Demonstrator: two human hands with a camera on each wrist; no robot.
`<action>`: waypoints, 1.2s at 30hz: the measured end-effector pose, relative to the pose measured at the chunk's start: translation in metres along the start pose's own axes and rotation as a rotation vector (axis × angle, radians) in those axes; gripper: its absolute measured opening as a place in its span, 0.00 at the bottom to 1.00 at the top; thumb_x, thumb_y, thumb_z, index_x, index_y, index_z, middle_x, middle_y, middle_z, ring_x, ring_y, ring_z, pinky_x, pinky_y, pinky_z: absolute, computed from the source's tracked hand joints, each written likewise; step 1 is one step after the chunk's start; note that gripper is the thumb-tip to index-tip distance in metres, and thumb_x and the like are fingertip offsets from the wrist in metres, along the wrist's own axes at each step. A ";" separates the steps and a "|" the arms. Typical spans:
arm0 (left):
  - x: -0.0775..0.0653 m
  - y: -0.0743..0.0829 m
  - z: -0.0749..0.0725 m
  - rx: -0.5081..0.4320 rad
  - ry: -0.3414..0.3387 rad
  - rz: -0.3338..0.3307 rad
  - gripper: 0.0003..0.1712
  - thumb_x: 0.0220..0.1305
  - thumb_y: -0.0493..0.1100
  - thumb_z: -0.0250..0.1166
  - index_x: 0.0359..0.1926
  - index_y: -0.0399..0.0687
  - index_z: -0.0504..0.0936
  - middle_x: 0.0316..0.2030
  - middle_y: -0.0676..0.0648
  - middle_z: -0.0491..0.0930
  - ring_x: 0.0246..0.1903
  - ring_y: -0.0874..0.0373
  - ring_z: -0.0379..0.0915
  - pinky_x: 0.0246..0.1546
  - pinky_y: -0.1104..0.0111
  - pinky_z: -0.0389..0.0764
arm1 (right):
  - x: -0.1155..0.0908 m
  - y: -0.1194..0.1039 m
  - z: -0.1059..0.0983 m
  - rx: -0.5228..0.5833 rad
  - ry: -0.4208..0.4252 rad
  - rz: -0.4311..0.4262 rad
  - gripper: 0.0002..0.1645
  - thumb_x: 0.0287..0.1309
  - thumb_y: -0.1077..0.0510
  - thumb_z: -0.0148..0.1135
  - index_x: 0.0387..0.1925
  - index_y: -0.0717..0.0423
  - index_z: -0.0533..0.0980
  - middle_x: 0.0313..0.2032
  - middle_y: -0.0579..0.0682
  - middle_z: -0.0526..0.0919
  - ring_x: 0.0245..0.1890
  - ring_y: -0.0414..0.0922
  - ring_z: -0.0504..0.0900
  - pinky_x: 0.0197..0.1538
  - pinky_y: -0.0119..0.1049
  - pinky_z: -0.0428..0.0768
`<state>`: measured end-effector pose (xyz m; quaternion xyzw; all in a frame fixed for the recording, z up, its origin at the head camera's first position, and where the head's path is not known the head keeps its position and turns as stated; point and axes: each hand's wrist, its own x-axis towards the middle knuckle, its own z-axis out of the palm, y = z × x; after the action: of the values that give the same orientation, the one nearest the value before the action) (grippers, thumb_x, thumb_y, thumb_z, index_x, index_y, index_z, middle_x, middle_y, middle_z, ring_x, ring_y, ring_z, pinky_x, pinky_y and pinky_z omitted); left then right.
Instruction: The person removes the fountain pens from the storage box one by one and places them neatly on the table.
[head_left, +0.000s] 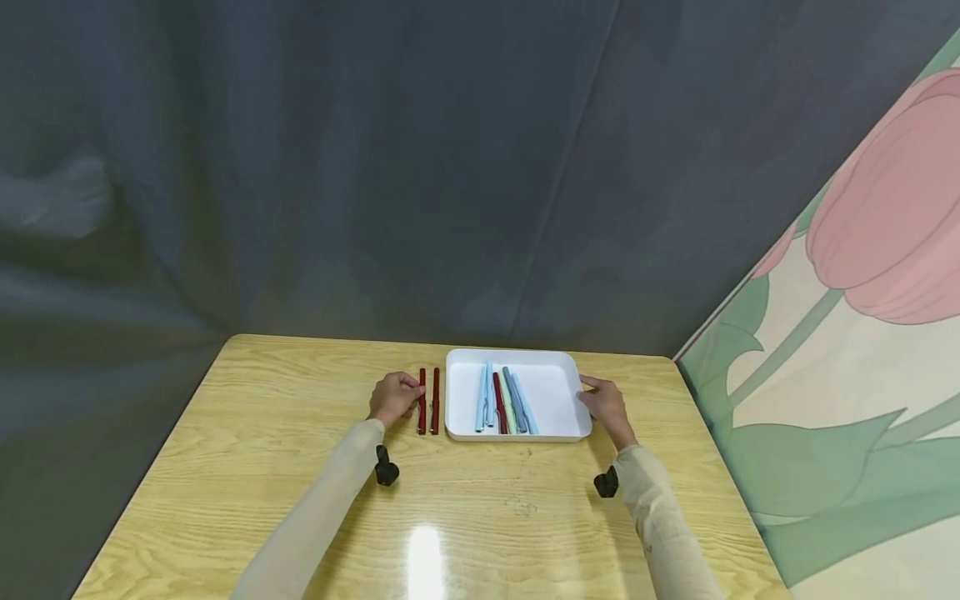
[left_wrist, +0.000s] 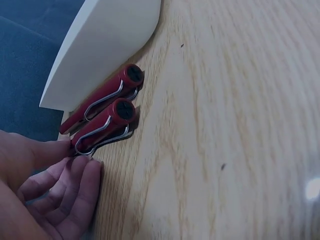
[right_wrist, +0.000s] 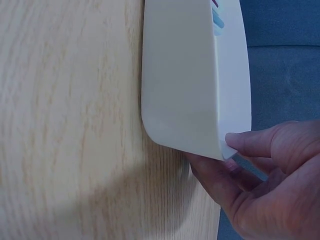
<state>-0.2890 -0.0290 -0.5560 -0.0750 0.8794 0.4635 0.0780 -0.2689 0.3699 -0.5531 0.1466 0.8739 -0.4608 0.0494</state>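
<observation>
Two dark red pens lie side by side on the table, left of a white tray [head_left: 551, 400]. My left hand [head_left: 395, 397] pinches the outer red pen [head_left: 422, 402] between thumb and fingers; in the left wrist view that pen [left_wrist: 107, 122] shows its wire clip and black end. The inner red pen [head_left: 435, 402] lies between it and the tray. Inside the tray are several light blue, grey-blue and pale green pens [head_left: 507, 392] and one red pen [head_left: 499, 404]. At the tray's right end, my right hand [right_wrist: 265, 175] grips the rim, thumb on top and fingers beneath.
The wooden table [head_left: 465, 483] runs back to a dark curtain [head_left: 420, 208]. On the right stands a tulip-printed cloth [head_left: 847, 400]. A black wrist camera [head_left: 386, 467] sits on the left sleeve and another [head_left: 606, 482] on the right.
</observation>
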 end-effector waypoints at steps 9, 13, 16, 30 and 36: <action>-0.004 0.000 -0.002 -0.007 0.062 -0.006 0.12 0.77 0.46 0.60 0.40 0.44 0.85 0.40 0.43 0.90 0.25 0.54 0.82 0.35 0.61 0.76 | 0.001 0.000 0.002 -0.005 -0.013 -0.021 0.27 0.71 0.66 0.59 0.69 0.67 0.73 0.44 0.72 0.87 0.22 0.43 0.81 0.24 0.35 0.77; -0.005 0.002 -0.002 -0.006 0.110 0.115 0.15 0.76 0.44 0.59 0.52 0.39 0.83 0.54 0.38 0.84 0.46 0.42 0.82 0.48 0.47 0.79 | 0.001 0.000 0.001 -0.011 -0.006 -0.030 0.27 0.70 0.66 0.59 0.68 0.68 0.74 0.45 0.72 0.87 0.22 0.43 0.81 0.24 0.36 0.78; -0.004 0.002 -0.002 -0.034 0.119 0.207 0.22 0.78 0.46 0.60 0.65 0.38 0.78 0.64 0.34 0.75 0.62 0.35 0.73 0.59 0.37 0.74 | 0.000 0.000 0.001 -0.010 -0.001 -0.031 0.27 0.70 0.66 0.59 0.69 0.67 0.73 0.46 0.72 0.87 0.21 0.42 0.81 0.24 0.36 0.78; 0.002 -0.006 -0.003 0.224 0.086 0.477 0.44 0.74 0.61 0.63 0.82 0.51 0.59 0.82 0.37 0.50 0.81 0.31 0.39 0.74 0.29 0.48 | -0.004 0.001 -0.001 -0.033 0.004 -0.001 0.27 0.71 0.65 0.58 0.69 0.65 0.74 0.45 0.71 0.88 0.23 0.43 0.82 0.25 0.34 0.78; -0.001 0.000 -0.003 0.297 0.111 0.544 0.45 0.73 0.59 0.65 0.82 0.49 0.60 0.82 0.35 0.51 0.80 0.29 0.41 0.76 0.32 0.46 | -0.008 -0.002 0.000 -0.042 0.024 -0.018 0.28 0.70 0.66 0.57 0.69 0.66 0.73 0.49 0.74 0.84 0.28 0.50 0.86 0.27 0.38 0.83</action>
<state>-0.2884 -0.0309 -0.5540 0.1501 0.9282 0.3292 -0.0870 -0.2619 0.3673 -0.5498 0.1431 0.8852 -0.4410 0.0377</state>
